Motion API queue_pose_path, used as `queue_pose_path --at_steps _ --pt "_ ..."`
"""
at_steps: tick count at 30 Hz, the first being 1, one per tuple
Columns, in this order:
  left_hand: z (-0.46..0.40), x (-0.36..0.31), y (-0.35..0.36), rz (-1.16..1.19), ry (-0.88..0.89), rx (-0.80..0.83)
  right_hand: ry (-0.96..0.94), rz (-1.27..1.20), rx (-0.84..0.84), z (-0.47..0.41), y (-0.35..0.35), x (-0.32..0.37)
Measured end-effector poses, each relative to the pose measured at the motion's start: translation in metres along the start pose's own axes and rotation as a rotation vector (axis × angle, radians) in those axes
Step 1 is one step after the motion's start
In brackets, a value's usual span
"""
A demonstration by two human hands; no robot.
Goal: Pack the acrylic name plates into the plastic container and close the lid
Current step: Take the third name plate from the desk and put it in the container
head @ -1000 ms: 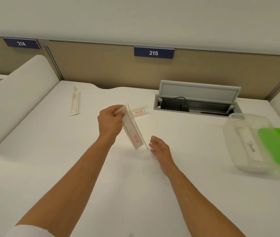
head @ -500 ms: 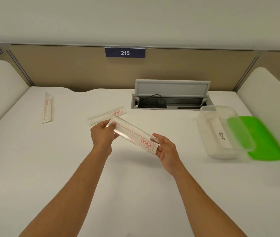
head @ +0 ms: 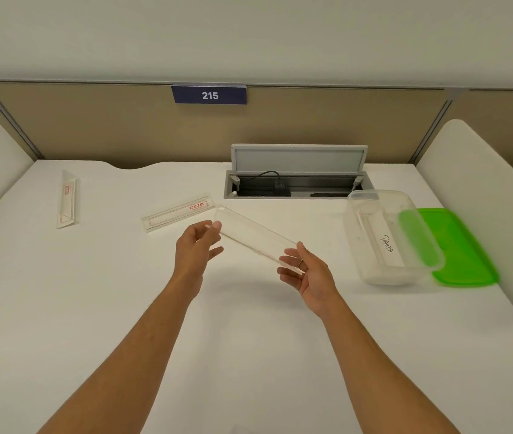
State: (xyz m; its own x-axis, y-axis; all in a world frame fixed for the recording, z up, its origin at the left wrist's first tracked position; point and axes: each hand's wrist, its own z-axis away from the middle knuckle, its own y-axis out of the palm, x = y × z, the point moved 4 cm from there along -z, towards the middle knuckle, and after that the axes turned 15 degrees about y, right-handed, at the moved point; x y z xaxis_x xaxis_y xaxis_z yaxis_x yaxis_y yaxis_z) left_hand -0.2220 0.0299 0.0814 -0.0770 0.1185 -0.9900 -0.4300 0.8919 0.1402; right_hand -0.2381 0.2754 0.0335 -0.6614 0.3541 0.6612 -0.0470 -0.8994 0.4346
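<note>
I hold a clear acrylic name plate (head: 253, 238) above the white desk, slanting from upper left to lower right. My left hand (head: 197, 249) pinches its far left end and my right hand (head: 307, 270) grips its near right end. A second name plate (head: 178, 213) with a red label lies flat just behind it. A third name plate (head: 67, 198) lies at the far left. The clear plastic container (head: 390, 236) stands open at the right, with a plate and a white "PANDA" card inside. Its green lid (head: 455, 245) lies partly under its right side.
An open cable hatch (head: 296, 177) with a black plug sits in the desk (head: 249, 324) behind the plates. A beige partition with a "215" sign (head: 209, 95) closes the back. White rounded dividers stand at the desk's left side and right side (head: 474, 170).
The held plate has turned so its red label no longer shows, and it has moved slightly to the right. My right hand's grip on its end has closed further.
</note>
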Motion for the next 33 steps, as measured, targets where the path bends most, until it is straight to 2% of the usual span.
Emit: queue_pose_path --at_steps 8,15,19,22,24,33 --pt "0.012 0.006 0.027 0.295 -0.059 -0.015 0.101 -0.039 0.115 0.000 0.008 -0.013" --pt "0.039 0.020 0.052 0.243 -0.066 0.071 0.094 0.058 0.150 0.000 0.011 -0.013" --pt "0.031 0.012 0.050 0.016 0.014 0.077 0.056 0.341 0.016 0.004 0.006 -0.006" --pt "0.023 0.004 0.049 -0.339 0.131 0.140 -0.066 0.353 -0.064 0.008 0.006 0.008" --pt "0.022 0.000 0.050 -0.533 0.211 0.200 -0.149 0.333 -0.055 0.010 0.007 0.018" --pt "0.024 -0.004 0.056 -0.929 0.362 0.473 -0.359 0.512 -0.055 0.016 0.019 0.058"
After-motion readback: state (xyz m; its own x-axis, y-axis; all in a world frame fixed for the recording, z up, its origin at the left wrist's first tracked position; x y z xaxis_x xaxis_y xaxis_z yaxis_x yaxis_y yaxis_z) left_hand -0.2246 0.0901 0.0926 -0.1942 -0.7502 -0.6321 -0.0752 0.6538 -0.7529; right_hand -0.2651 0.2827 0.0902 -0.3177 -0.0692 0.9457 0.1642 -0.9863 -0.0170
